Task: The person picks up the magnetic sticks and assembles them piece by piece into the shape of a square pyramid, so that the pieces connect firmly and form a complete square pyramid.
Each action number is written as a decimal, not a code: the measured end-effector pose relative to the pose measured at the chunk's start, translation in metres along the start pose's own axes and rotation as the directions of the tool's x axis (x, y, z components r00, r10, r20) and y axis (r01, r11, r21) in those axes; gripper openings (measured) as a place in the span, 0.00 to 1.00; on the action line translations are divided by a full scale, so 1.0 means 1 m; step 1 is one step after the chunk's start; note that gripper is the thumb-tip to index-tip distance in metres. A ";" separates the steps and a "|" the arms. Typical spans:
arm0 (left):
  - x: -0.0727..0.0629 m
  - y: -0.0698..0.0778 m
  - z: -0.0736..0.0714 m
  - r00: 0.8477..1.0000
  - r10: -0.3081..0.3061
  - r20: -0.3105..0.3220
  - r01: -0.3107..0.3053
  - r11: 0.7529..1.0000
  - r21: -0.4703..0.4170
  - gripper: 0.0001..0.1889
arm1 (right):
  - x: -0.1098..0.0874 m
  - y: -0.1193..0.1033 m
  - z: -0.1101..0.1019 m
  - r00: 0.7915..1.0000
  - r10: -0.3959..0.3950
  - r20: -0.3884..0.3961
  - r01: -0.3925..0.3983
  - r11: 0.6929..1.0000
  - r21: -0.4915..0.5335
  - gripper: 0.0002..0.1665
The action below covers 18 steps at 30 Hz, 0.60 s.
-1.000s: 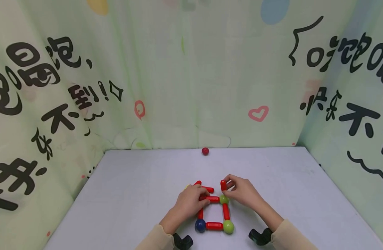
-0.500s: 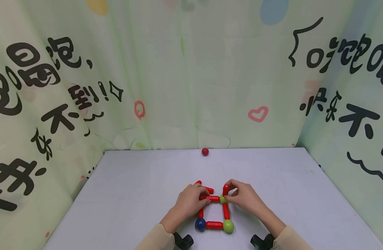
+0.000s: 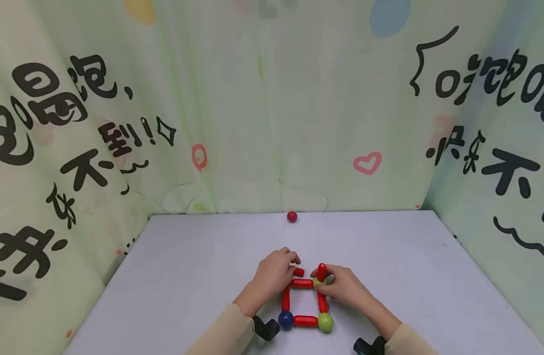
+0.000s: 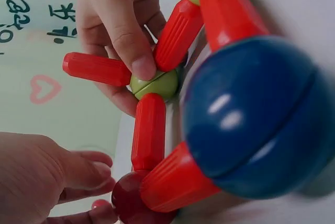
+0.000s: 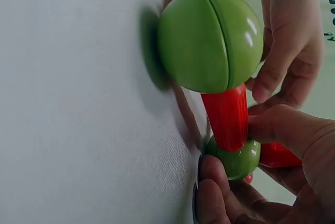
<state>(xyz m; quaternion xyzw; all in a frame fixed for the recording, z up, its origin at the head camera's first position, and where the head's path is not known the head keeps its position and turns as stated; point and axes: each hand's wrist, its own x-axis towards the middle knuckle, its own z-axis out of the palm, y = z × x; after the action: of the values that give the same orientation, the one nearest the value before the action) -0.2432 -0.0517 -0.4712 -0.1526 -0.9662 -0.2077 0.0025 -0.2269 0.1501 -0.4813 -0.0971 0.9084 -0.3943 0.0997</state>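
Observation:
A square of red rods and balls lies on the table, with a blue ball and a green ball at its near corners. My right hand grips the far-right green ball, from which a red rod stands upright. In the left wrist view, a dark red ball forms the remaining corner. My left hand hovers beside that corner, its fingers loosely extended and holding nothing. Just past its fingertips shows another red rod, partly hidden by the hand.
A small red ball sits at the table's back edge. Printed curtains enclose the white table at the back and sides. A black wrist device is close to the blue ball.
My right hand has brought the upright red rod down onto the far-right green ball and now grips that ball. My left hand has let go of the far-left corner and lifted slightly away.

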 end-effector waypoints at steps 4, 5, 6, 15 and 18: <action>0.007 0.002 -0.001 0.998 0.009 0.063 -0.012 0.999 0.048 0.12 | 0.001 -0.001 0.002 1.000 0.016 -0.016 -0.016 1.000 -0.004 0.14; 0.008 0.001 -0.002 0.997 0.004 0.079 -0.008 0.999 0.049 0.12 | 0.001 -0.001 0.003 1.000 0.020 -0.022 -0.020 1.000 -0.006 0.14; 0.009 0.001 -0.001 0.996 -0.003 0.092 -0.002 0.999 0.046 0.13 | 0.001 -0.001 0.004 0.999 0.024 -0.028 -0.025 1.000 -0.006 0.14; 0.014 -0.010 0.002 0.992 -0.062 0.108 0.063 0.998 -0.010 0.13 | 0.000 -0.002 0.007 0.998 0.034 -0.056 -0.033 0.999 0.014 0.11; 0.015 -0.013 0.000 0.993 -0.072 0.096 0.071 0.997 0.013 0.12 | 0.000 -0.002 0.006 0.997 0.045 -0.060 -0.044 0.999 0.006 0.11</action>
<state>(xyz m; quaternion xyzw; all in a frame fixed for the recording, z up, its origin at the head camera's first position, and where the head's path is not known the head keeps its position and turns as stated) -0.2609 -0.0582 -0.4757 -0.1276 -0.9711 -0.1953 -0.0510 -0.2252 0.1440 -0.4840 -0.0645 0.9119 -0.3971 0.0811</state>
